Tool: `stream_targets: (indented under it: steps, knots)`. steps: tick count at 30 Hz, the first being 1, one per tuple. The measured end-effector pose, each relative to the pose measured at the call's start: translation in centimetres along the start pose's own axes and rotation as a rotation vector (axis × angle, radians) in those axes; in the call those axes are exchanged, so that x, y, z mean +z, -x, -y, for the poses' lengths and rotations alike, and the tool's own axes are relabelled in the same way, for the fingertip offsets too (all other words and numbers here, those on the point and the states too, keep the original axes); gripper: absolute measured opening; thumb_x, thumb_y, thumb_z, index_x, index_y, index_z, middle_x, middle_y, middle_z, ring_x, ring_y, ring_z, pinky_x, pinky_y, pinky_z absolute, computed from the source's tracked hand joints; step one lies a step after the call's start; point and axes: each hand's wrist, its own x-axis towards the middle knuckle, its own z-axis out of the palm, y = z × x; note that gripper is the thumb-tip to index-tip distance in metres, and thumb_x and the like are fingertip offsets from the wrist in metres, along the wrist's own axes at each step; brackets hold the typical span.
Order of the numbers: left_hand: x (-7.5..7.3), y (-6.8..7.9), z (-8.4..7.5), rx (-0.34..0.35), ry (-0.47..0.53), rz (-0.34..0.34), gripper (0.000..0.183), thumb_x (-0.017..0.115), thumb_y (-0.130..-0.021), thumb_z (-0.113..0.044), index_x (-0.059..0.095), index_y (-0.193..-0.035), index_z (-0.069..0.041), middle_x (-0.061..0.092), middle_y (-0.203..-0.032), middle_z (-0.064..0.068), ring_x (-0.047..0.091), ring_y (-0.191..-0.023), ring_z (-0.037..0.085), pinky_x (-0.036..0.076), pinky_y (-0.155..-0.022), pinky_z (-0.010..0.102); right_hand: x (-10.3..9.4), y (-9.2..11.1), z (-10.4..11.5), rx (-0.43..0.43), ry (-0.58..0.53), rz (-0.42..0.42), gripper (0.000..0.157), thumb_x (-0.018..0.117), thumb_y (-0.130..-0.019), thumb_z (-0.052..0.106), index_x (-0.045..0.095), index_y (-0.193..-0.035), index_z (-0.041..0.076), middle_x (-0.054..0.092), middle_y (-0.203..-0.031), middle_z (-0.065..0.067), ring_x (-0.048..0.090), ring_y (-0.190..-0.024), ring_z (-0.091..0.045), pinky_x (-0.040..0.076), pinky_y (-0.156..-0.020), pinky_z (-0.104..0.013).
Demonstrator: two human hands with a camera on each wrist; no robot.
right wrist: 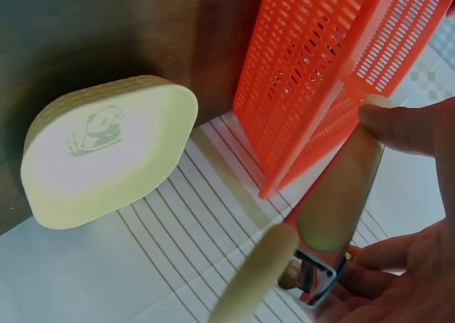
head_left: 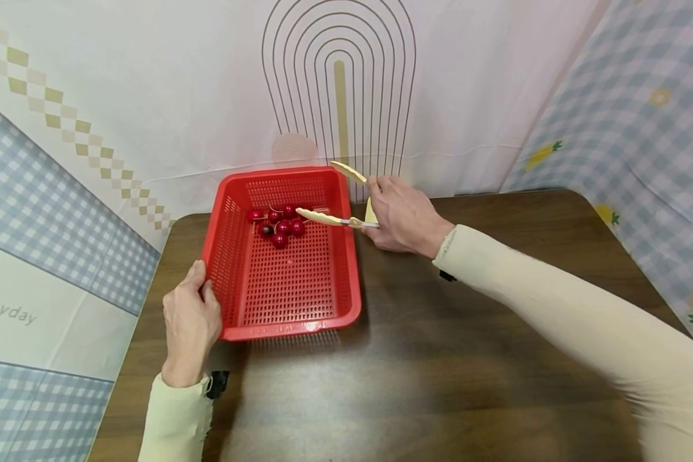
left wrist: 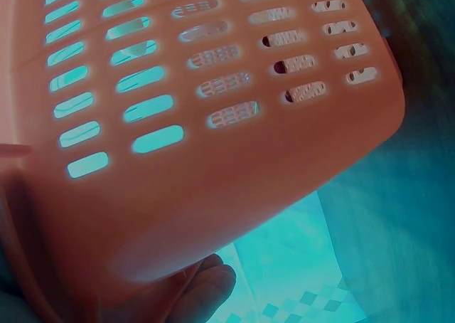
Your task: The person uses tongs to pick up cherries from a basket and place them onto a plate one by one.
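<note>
Glossy cherries (head_left: 283,229), some stemmed, lie clustered toward the far end of a red plastic basket (head_left: 291,332); they look light, smooth, probably slippery and easily bruised, best taken gently round their middles. The right hand (head_left: 407,215) grips cream tongs (head_left: 320,217), tips spread, one near the cherries; the left hand (head_left: 192,314) grips the basket's left side. Beyond its right side sits a cream bowl (right wrist: 106,152), near the wooden tabletop's (head_left: 468,359) far edge
</note>
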Motion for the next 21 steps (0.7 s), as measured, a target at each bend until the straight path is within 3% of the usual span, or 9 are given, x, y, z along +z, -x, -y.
stream_targets:
  steps: [11,21]
  knots:
    - [0.0,0.0,-0.2,-0.02,0.002,0.01,0.041,0.053,-0.099,-0.001,0.062,-0.139,-0.002,0.06,-0.145,0.015,0.065,-0.118,0.048,0.053,-0.092,0.062,-0.2,-1.0,1.3,-0.035,-0.002,0.007,0.073,0.069,-0.09,0.045,0.048,-0.141,-0.004,0.06,-0.127,-0.018,0.06,-0.109,-0.03,0.058,-0.096,-0.043]
    - [0.0,-0.1,0.0,0.001,0.006,-0.009,0.04,0.053,-0.098,0.0,0.065,-0.137,-0.003,0.064,-0.14,0.015,0.066,-0.114,0.05,0.052,-0.091,0.062,0.1,-1.5,2.1,-0.046,-0.047,-0.003,0.071,0.068,-0.092,0.043,0.045,-0.142,-0.002,0.059,-0.128,-0.018,0.059,-0.114,-0.031,0.057,-0.099,-0.045]
